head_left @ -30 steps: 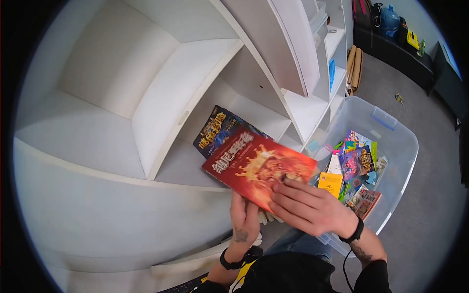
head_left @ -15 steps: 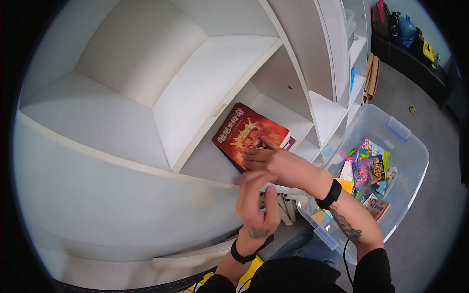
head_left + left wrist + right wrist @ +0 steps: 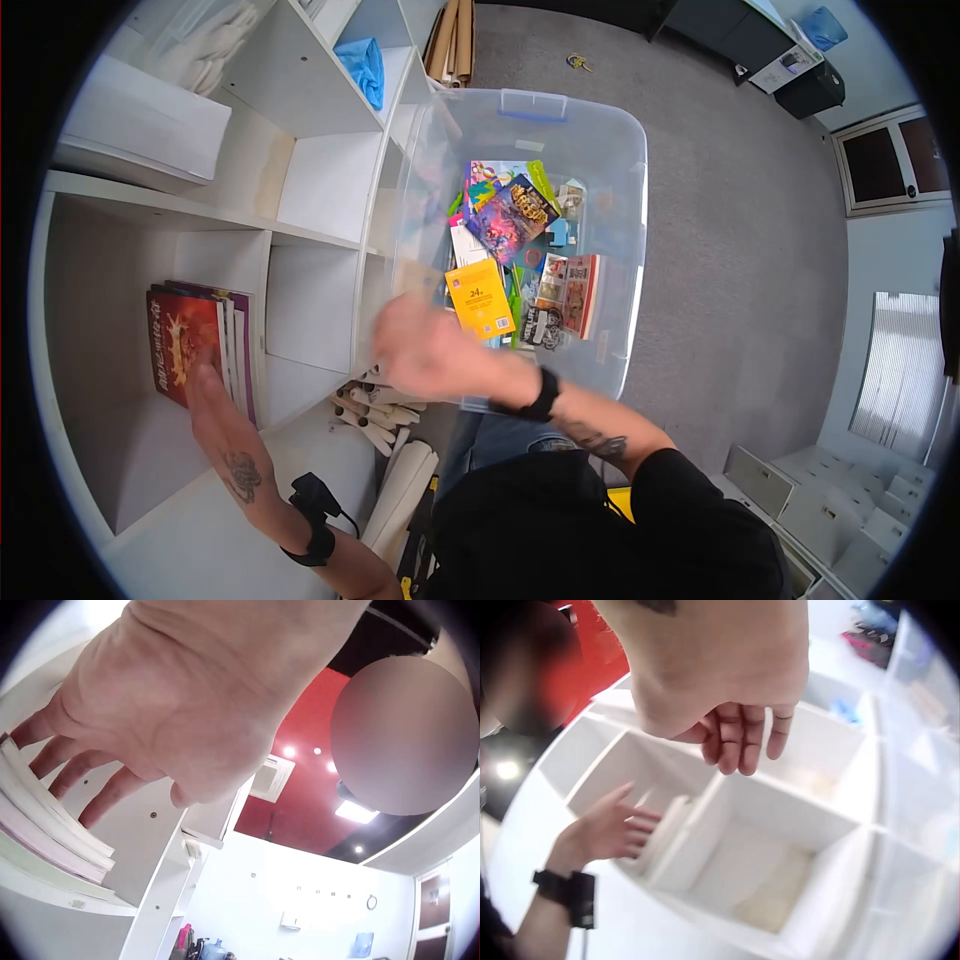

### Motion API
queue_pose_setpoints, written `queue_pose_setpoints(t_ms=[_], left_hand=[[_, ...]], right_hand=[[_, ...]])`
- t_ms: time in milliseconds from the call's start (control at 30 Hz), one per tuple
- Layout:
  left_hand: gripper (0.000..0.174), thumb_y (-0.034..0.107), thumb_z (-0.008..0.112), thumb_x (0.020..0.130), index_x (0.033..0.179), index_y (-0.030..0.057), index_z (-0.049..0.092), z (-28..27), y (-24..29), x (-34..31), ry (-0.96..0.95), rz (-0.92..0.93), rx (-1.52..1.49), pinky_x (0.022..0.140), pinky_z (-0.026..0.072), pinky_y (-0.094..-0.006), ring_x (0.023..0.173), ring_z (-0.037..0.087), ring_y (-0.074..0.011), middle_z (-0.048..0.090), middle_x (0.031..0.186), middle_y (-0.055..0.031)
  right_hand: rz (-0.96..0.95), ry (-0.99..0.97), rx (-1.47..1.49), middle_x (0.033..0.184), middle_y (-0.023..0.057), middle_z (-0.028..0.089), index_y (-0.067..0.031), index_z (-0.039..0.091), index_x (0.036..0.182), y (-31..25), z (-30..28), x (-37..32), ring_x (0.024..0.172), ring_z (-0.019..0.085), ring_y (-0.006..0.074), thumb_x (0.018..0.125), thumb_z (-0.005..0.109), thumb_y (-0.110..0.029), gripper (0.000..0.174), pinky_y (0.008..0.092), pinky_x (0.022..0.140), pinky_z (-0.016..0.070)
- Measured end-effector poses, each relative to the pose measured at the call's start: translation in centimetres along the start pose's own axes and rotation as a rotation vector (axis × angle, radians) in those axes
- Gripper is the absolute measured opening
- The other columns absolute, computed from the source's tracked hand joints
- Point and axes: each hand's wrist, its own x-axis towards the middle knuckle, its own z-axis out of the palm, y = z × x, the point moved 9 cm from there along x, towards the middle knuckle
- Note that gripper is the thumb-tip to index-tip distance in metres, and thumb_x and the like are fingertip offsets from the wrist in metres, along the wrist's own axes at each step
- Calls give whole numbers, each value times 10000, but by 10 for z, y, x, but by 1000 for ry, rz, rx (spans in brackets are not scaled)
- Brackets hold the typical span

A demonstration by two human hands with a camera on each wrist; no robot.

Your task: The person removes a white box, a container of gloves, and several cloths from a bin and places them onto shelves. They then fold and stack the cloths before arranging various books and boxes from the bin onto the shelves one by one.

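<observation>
A stack of books with a red-covered book (image 3: 178, 340) on its outer face stands in a cubby of the white shelf unit (image 3: 315, 270). My left hand (image 3: 222, 425) rests its straight fingers on the red cover; in the left wrist view its spread fingers lie along the book pages (image 3: 60, 817). Blurred by motion, my right hand (image 3: 425, 345) hangs over the near left side of the clear plastic bin (image 3: 638, 190). Its loosely curled fingers (image 3: 746, 742) hold nothing in the right wrist view. Inside the bin lie a yellow book (image 3: 482, 300), a purple illustrated book (image 3: 510, 220) and several others.
Blue plastic (image 3: 362, 72) sits in an upper cubby, near a white box (image 3: 145, 125). Rolled white material (image 3: 400, 490) lies below the shelf by my legs. Brown rolls (image 3: 452, 45) stand beyond the bin, and keys (image 3: 579, 63) lie on the grey floor.
The red book has gone from my hands into the cubby, onto the stack. My right hand has left it and swung right to the bin; my left hand has moved onto the cover. The view has turned right.
</observation>
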Motion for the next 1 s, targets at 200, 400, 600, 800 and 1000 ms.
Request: queue_pose_setpoints(t_ms=[200, 400, 600, 800, 1000], left_hand=[[386, 290, 474, 1059, 1181, -62, 572, 3, 4, -8, -55, 26, 304, 948, 443, -379, 1044, 593, -330, 568, 1142, -206], [377, 286, 559, 1029, 1192, -54, 557, 10, 5, -9, -38, 44, 347, 944, 452, -397, 1022, 596, -341, 540, 1149, -204], [398, 305, 589, 1011, 1191, -48, 555, 11, 7, -9, -57, 34, 404, 954, 450, -420, 1048, 597, -351, 539, 1167, -208], [396, 294, 602, 1001, 1200, -42, 539, 16, 16, -13, -36, 111, 437, 968, 444, -423, 1065, 585, -353, 540, 1145, -210], [313, 172, 640, 954, 1176, -37, 567, 9, 22, -20, 24, 169, 293, 1007, 432, -456, 1144, 568, -375, 553, 1217, -222]], right_hand=[[1068, 316, -727, 1163, 297, 600, 66, 556, 1147, 258, -147, -254, 1098, 590, 444, 825, 703, -209, 449, 468, 993, 470], [1547, 363, -820, 1248, 342, 492, 141, 462, 1209, 296, -156, -363, 1187, 520, 457, 800, 703, -191, 580, 482, 1035, 445], [1575, 397, -896, 1224, 346, 480, 107, 336, 1294, 301, -146, -360, 1093, 589, 471, 802, 692, -92, 638, 498, 904, 524], [1489, 135, -908, 1100, 318, 607, 7, 375, 1251, 307, -145, -352, 992, 646, 495, 856, 629, -106, 483, 555, 778, 549], [1263, 203, -916, 1064, 262, 644, -20, 435, 1186, 262, -153, -301, 913, 664, 467, 892, 605, -179, 376, 573, 749, 532]])
